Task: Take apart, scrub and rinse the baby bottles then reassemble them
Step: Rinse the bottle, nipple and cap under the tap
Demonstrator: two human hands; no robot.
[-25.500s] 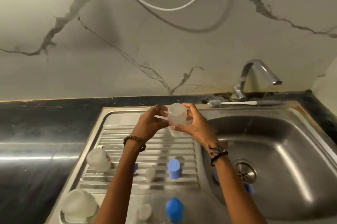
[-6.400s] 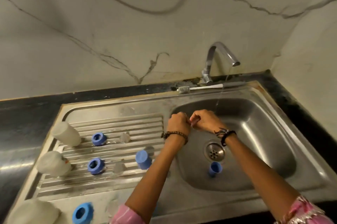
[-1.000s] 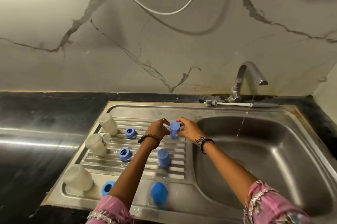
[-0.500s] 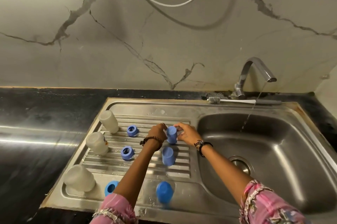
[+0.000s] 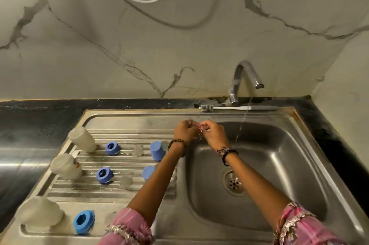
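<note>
Three clear bottle bodies (image 5: pixel 81 139) (image 5: pixel 65 167) (image 5: pixel 40 211) stand upside down along the drainboard's left side. Beside each is a blue screw ring (image 5: pixel 112 148) (image 5: pixel 103 175) (image 5: pixel 83 221). Two clear nipples (image 5: pixel 137 150) (image 5: pixel 126 181) and two blue caps (image 5: pixel 157 150) (image 5: pixel 148 172) stand further right; my left forearm partly hides the nearer cap. My left hand (image 5: pixel 186 131) and my right hand (image 5: pixel 213 133) meet over the sink's left rim, fingers curled and fingertips touching. I see nothing between them.
The tap (image 5: pixel 246 77) runs a thin stream (image 5: pixel 242 123) into the steel basin (image 5: pixel 279 165), right of my hands. A bottle brush (image 5: pixel 235 107) lies on the back ledge. The drain (image 5: pixel 233 183) is uncovered. Black counter surrounds the sink.
The blue cap that both hands held half a second ago now stands on the drainboard. Both hands have moved right, to the basin's edge, and closed together.
</note>
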